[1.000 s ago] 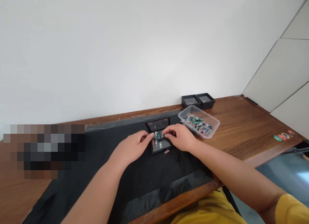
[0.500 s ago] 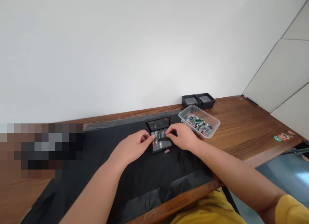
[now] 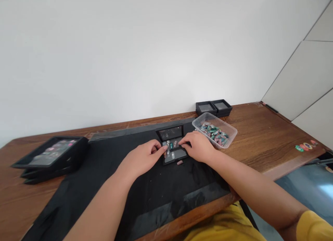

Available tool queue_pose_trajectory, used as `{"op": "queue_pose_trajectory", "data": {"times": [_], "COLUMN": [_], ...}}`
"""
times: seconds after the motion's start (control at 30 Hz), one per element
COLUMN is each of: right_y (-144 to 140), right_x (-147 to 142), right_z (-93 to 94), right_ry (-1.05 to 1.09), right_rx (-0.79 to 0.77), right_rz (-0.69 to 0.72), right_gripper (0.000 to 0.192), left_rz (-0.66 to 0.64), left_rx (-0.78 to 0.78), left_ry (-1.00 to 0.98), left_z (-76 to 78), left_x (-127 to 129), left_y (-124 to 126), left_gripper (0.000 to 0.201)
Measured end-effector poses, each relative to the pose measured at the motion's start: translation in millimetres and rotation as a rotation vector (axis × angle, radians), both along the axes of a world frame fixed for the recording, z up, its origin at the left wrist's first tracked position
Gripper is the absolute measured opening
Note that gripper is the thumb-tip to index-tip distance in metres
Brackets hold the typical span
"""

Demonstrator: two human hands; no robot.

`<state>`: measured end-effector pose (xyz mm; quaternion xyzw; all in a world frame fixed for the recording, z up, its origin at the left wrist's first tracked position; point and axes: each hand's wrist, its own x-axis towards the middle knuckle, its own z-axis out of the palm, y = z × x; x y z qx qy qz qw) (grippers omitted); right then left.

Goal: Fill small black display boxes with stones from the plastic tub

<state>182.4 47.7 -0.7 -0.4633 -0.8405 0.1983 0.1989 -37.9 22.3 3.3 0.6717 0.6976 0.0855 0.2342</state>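
- A stack of black display cases (image 3: 49,159) lies on the wooden table (image 3: 260,137), far left of the fingers.
- The left hand (image 3: 142,159) rests on the black mat (image 3: 156,192), fingers curled, tips touching the left edge of the open black gem box (image 3: 173,148).
- Small polished stones (image 3: 171,144) sit in that box, between the two hands' fingertips.
- One loose stone (image 3: 179,162) lies on the mat just in front of the box.
- The right hand (image 3: 199,147) pinches at the stones; I cannot tell whether it grips one.
- A clear plastic tub of stones (image 3: 214,130) stands just right of the right hand.
- Two empty black boxes (image 3: 213,107) sit beyond the tub.
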Motion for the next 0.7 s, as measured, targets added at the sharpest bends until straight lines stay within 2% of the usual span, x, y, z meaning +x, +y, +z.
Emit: {"op": "queue_pose_trajectory", "data": {"times": [0.27, 0.4, 0.57, 0.7], "right_y": [-0.1, 1.5, 5.6, 6.6], "right_x": [-2.3, -3.7, -3.9, -5.1], "right_z": [3.2, 0.1, -5.7, -6.6], "right_ry": [0.129, 0.146, 0.085, 0.044], "right_rx": [-0.059, -0.113, -0.062, -0.022], "right_rz": [-0.062, -0.063, 0.023, 0.042], "right_gripper": [0.02, 0.026, 0.022, 0.022], "left_rz": [0.001, -0.002, 0.008, -0.004], "left_rx": [-0.021, -0.005, -0.006, 0.012], "left_ry": [0.025, 0.021, 0.016, 0.012], "left_z": [1.0, 0.5, -0.3, -1.0], "left_x": [1.2, 1.3, 0.4, -0.1], "left_y": [-0.9, -1.2, -1.1, -1.0], "left_gripper": [0.046, 0.046, 0.045, 0.044]}}
